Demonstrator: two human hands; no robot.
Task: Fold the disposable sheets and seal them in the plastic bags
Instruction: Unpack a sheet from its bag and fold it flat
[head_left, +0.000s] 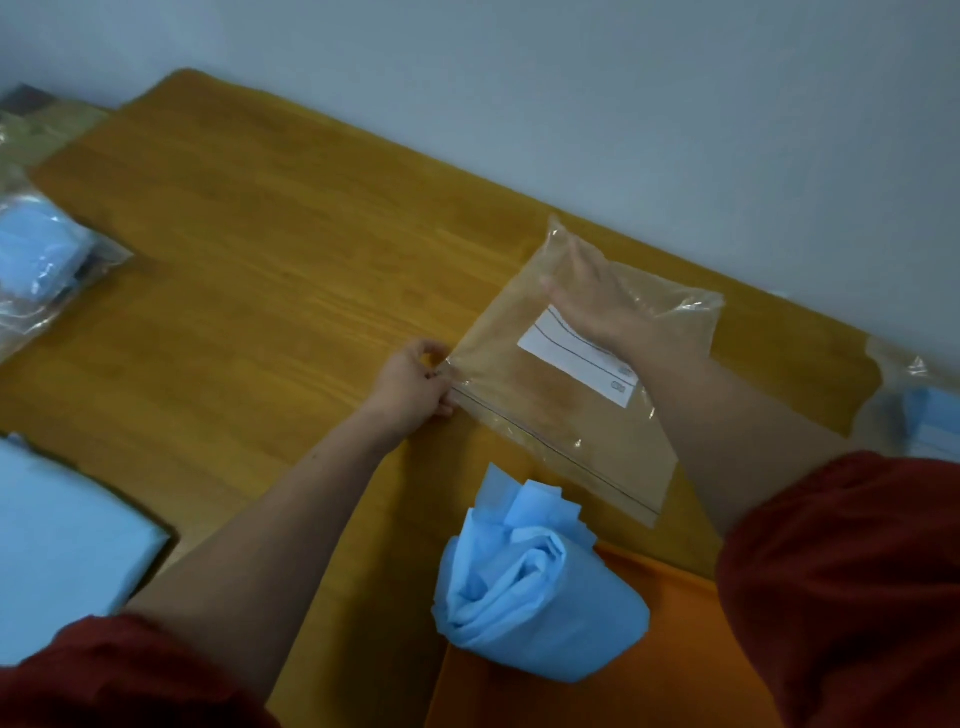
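On the brown wooden table (249, 249) lies one empty clear zip-top plastic bag (561, 415) with a white label. The left hand (413, 382) pinches its corner; the right hand (597, 301) is inside it, fingers spread flat. One rolled blue disposable sheet (540, 592) sits just before it — two filled bags (41, 265) at the edges.

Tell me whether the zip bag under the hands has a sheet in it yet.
Empty. The bag lies flat, wood showing through, while the rolled blue sheet sits outside it, near its zip edge.
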